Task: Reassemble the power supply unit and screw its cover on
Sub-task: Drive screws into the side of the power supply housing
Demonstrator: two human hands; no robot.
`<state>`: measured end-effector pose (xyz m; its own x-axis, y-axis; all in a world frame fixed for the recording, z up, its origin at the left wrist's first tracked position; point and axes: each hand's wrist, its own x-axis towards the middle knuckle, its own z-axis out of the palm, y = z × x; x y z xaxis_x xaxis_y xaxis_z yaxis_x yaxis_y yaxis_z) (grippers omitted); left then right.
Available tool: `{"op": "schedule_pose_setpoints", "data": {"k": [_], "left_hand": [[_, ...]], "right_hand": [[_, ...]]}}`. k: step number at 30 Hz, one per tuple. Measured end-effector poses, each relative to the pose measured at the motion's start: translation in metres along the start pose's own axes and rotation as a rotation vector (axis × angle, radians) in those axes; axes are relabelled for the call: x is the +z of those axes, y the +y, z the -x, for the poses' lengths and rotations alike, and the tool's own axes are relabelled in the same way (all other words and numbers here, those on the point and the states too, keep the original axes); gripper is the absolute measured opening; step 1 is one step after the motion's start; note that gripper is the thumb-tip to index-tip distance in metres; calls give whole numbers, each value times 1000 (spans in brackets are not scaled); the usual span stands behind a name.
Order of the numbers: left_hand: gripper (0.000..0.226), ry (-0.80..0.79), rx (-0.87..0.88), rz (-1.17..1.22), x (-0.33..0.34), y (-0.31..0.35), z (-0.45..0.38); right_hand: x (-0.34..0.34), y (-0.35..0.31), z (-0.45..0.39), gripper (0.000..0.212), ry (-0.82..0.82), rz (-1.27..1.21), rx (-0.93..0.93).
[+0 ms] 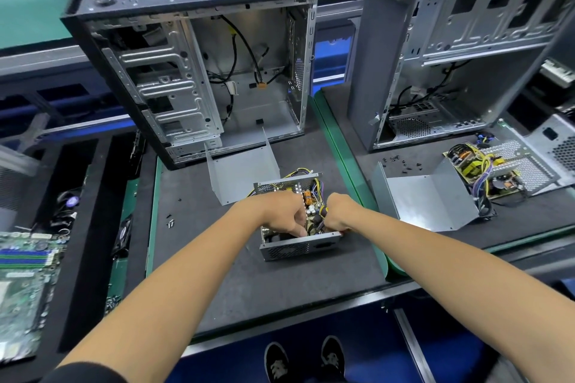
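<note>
On my far left a motherboard [21, 277] lies flat, with a few loose screws [170, 222] on the dark desk [217, 274] mat nearer in. Behind them an open computer case [189, 65] stands, and the bent metal cover [241, 171] sits apart, just beyond the open power supply unit [295, 242]. My left hand [281, 211] reaches inside it, fingers curled down onto the circuit board. My right hand [337, 211] grips a screwdriver [322, 215] with a yellow-and-black handle over the same board. Farther right sits a second dismantled supply [485, 171].
</note>
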<state>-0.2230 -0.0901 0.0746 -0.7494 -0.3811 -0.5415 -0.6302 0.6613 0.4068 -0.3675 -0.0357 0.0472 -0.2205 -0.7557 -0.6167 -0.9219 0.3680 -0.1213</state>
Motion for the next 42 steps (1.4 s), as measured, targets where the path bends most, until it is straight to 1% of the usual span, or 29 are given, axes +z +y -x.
{"op": "schedule_pose_setpoints", "data": {"k": [1, 3, 4, 6, 7, 8, 10, 11, 13, 15, 16, 18, 21, 23, 25, 27, 30, 32, 35, 39, 41, 42], "left_hand": [[19, -15, -1, -2, -1, 0, 1], [17, -41, 0, 1, -2, -1, 3], [16, -50, -4, 1, -3, -2, 4], [20, -72, -16, -7, -6, -2, 8], [23, -84, -19, -11, -7, -1, 10], [26, -94, -22, -16, -9, -1, 12], [32, -112, -44, -23, -11, 0, 16], [36, -122, -60, -16, -11, 0, 18], [40, -138, -84, 13, -11, -1, 22], [38, -134, -89, 66, -12, -3, 29], [34, -105, -83, 103, -13, -6, 33], [23, 29, -85, 172, -19, -14, 44], [11, 343, -143, 239, -26, -32, 63], [10, 523, -198, 273, -27, -46, 73], [12, 658, -253, 351, -23, -62, 83], [17, 790, -340, 386, -16, -81, 94], [19, 971, -559, 464, -1, -115, 108], [21, 1022, -732, 542, 12, -138, 120], [23, 982, -899, 616, 33, -167, 134], [19, 913, -955, 661, 55, -182, 135], [13, 891, -931, 674, 62, -184, 131], [13, 873, -909, 676, 64, -185, 129]], "right_hand": [[-6, -2, 3, 31, -40, 67, -12], [-24, -5, 11, 51, -118, 178, -38], [-33, -6, 13, 50, -120, 212, -61], [-52, -8, 16, 23, -33, 204, -109], [-59, -10, 20, 17, 28, 164, -143], [-66, -13, 25, 17, 69, 138, -195], [-72, -21, 30, 6, 41, 53, -304], [-74, -27, 35, 4, 11, 12, -359], [-73, -38, 38, 11, -9, -4, -450], [-70, -48, 38, 11, 50, 4, -508], [-71, -53, 37, 11, 92, -14, -531], [-74, -63, 36, 19, 184, -102, -577], [-83, -83, 34, 20, 325, -257, -656], [-89, -101, 36, 15, 394, -393, -703], [-94, -120, 38, 13, 438, -497, -741], [-95, -137, 40, 22, 483, -564, -766], [-93, -154, 38, 40, 498, -678, -765], [-89, -164, 34, 46, 450, -700, -763], [-80, -179, 23, 53, 382, -675, -764], [-66, -195, 5, 53, 328, -624, -749], [-62, -201, 0, 52, 310, -600, -737], [-60, -204, -1, 51, 304, -585, -733]]}}
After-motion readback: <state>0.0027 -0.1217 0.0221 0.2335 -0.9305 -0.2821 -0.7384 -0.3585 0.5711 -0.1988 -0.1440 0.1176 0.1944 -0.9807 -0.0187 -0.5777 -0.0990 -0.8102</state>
